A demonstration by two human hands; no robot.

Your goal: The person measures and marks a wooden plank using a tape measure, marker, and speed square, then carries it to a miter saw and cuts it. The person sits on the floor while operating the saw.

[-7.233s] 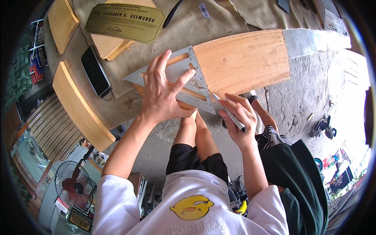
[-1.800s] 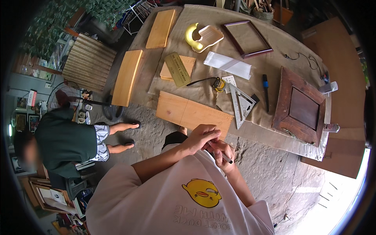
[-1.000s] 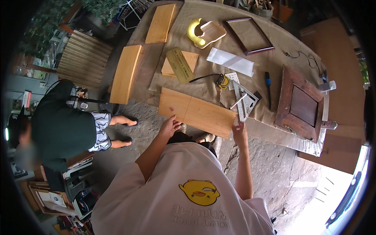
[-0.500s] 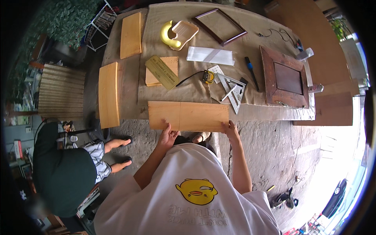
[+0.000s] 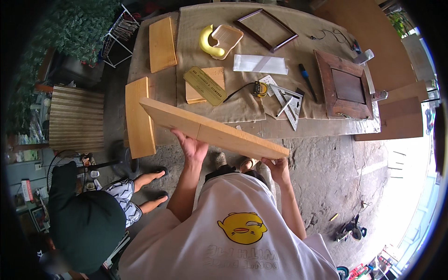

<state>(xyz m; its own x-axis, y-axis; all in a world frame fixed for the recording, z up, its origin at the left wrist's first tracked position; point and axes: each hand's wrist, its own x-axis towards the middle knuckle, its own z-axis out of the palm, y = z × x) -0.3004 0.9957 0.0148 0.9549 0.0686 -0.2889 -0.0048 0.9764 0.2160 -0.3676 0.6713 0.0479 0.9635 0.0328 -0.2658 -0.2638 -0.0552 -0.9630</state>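
A long wooden board (image 5: 212,129) is raised off the work table (image 5: 322,128), tilted with its left end higher and a thin pencil-like line across it. My left hand (image 5: 189,147) grips it from below near the left part, and my right hand (image 5: 277,168) grips its right end. Behind it a metal triangular square (image 5: 291,116) lies on the cloth with a white marker (image 5: 285,107) across it, beside a tape measure (image 5: 260,89). A brass-coloured plaque (image 5: 204,86) rests on a small wood block (image 5: 212,73). Another plank (image 5: 140,116) lies at the table's left edge.
A framed dark panel (image 5: 347,86), empty frame (image 5: 266,29), tray (image 5: 228,39) with yellow curved object, plastic strip (image 5: 259,64) and blue-banded tool (image 5: 308,84) lie on the table. A person (image 5: 86,219) in dark green stands bent at left, near a fan (image 5: 65,168).
The marker left my right hand and now lies on the square. Both hands took hold of the board, which has since been lifted and tilted, its left end rising.
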